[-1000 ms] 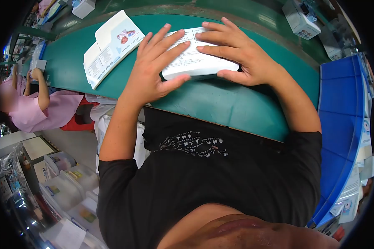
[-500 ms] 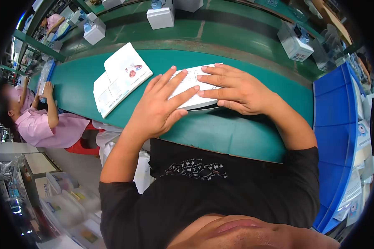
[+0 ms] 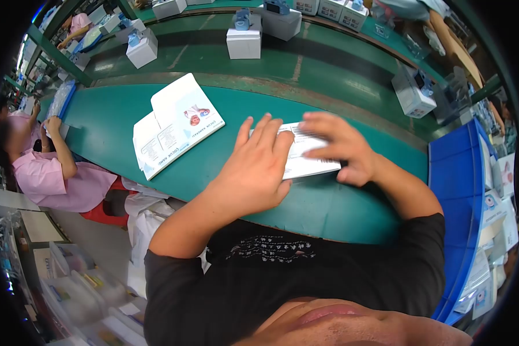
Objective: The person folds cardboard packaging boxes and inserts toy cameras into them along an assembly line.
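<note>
A flat white printed carton [image 3: 311, 166] lies on the green table in front of me, its left part and some of its print covered by my hands. My left hand [image 3: 258, 158] rests on its left end, fingers stretched out and pointing away from me. Over the right end hovers or touches my right hand [image 3: 346, 144], fingers spread and blurred by motion; I cannot tell whether it makes contact. To the left lies a stack of flat cartons [image 3: 181, 124] with a colour picture and lettering on top.
A blue bin [image 3: 455, 213] with printed cartons stands at the right. Beyond the green table [image 3: 115, 109] runs a conveyor [image 3: 196, 60] with white boxes [image 3: 244, 45] bearing blue devices. A co-worker in pink [image 3: 63, 179] sits at the left.
The carton has turned and now lies straighter under my hands. My right hand has lifted its fingers and moved, while the left has shifted onto the carton's left end. White boxes appear shifted on the conveyor.
</note>
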A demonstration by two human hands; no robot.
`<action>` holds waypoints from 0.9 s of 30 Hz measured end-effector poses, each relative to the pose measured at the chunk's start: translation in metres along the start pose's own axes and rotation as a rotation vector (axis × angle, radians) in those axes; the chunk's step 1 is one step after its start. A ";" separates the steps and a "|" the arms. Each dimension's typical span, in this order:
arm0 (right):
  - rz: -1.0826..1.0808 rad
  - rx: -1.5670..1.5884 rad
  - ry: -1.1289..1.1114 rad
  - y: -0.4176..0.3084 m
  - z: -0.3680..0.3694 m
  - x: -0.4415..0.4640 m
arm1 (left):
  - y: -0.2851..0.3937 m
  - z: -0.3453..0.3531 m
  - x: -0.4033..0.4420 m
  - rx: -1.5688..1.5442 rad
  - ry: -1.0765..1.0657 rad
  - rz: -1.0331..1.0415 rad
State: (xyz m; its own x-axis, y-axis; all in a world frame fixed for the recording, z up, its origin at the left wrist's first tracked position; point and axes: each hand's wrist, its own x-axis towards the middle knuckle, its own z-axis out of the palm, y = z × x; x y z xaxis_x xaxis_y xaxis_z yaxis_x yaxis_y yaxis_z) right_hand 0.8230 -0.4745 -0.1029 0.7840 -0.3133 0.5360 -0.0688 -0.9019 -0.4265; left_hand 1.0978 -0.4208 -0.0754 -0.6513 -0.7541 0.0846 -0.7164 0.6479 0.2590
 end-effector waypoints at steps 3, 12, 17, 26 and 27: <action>0.360 0.037 0.338 0.053 -0.022 0.013 | -0.017 -0.004 -0.011 -0.332 0.131 -0.078; 0.797 -0.727 0.477 0.386 -0.056 0.080 | -0.078 0.104 -0.099 -1.605 0.288 -0.328; 0.857 -0.428 0.440 0.393 -0.070 0.082 | -0.088 0.117 -0.113 -1.828 0.372 -0.339; 1.113 0.447 0.550 0.268 -0.093 -0.001 | -0.094 0.128 -0.088 -2.043 0.448 -0.229; 1.102 0.517 0.542 0.221 -0.093 -0.009 | -0.089 0.124 -0.083 -2.000 0.458 -0.209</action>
State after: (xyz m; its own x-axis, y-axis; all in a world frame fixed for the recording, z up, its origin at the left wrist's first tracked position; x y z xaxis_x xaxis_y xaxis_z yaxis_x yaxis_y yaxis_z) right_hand 0.7437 -0.6990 -0.1342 0.1191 -0.9882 -0.0963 -0.1693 0.0753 -0.9827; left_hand 1.1842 -0.4027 -0.2244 -0.2900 -0.9568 0.0211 0.6564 -0.1828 0.7320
